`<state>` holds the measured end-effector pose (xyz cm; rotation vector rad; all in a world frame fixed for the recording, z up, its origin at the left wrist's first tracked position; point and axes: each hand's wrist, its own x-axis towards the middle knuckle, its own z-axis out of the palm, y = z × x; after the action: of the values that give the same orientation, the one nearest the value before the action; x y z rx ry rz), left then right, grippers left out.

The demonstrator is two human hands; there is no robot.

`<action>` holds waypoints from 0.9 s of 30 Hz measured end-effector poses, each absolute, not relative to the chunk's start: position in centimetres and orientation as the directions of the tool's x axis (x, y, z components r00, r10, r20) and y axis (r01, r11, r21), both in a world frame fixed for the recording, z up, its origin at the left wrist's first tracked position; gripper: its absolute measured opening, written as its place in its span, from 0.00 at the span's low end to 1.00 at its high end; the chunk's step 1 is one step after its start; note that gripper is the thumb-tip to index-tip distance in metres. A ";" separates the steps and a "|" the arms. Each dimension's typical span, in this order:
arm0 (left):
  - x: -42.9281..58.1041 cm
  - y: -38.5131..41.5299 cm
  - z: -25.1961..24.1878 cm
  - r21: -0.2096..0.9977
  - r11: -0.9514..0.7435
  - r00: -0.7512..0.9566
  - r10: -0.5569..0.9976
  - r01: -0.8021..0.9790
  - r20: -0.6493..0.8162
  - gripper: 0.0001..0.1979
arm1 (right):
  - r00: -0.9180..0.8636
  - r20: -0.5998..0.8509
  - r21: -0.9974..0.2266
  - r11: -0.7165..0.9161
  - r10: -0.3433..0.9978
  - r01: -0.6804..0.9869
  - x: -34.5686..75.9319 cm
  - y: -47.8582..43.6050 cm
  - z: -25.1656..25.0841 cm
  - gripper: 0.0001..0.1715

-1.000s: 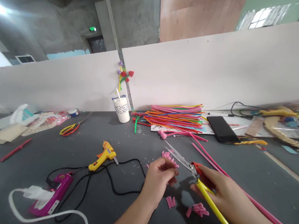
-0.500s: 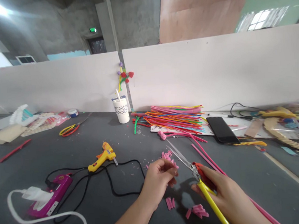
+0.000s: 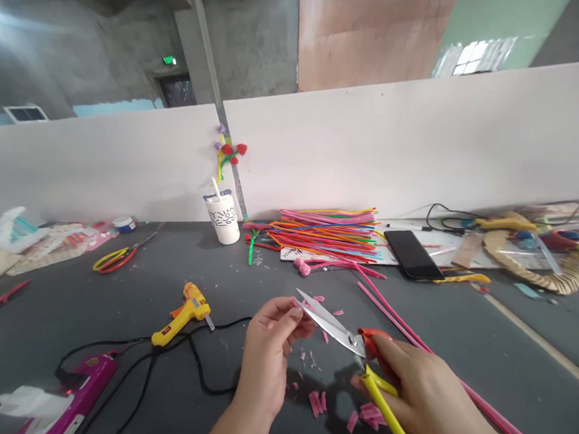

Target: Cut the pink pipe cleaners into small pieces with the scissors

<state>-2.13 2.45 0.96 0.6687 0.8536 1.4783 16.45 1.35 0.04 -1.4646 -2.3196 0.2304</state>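
Observation:
My right hand (image 3: 427, 380) is closed round the handles of a pair of scissors (image 3: 331, 324), one handle red and the other yellow. The silver blades point up and left, their tips beside the fingertips of my left hand (image 3: 274, 342). Thumb and forefinger of that hand pinch a small pink pipe cleaner piece (image 3: 295, 301), mostly hidden by the fingers. Below the hands lie short cut pink pieces (image 3: 315, 403) in small groups, with more scraps scattered under the blades. Long pink pipe cleaners (image 3: 387, 313) run past my right wrist.
A yellow glue gun (image 3: 182, 316) and a magenta power strip (image 3: 68, 405) with cables lie to the left. Behind are a white cup (image 3: 223, 219), a bundle of coloured pipe cleaners (image 3: 325, 234) and a black phone (image 3: 413, 254). Other scissors (image 3: 117, 258) rest at far left.
The scissors' blades have come closer together and now reach my left fingertips. The pink pile by my left hand appears more scattered. The whole view has shifted slightly.

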 end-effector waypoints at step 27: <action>-2.1 2.0 0.9 0.861 -0.018 -0.109 0.993 -0.509 -0.044 0.04 | -0.427 0.280 -0.155 0.480 0.860 0.864 16.3 1.2 -1.2 0.16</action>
<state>-2.08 2.03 0.92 0.7381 0.8911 1.4893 16.26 1.17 -1.17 -1.4556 -2.4102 -0.0180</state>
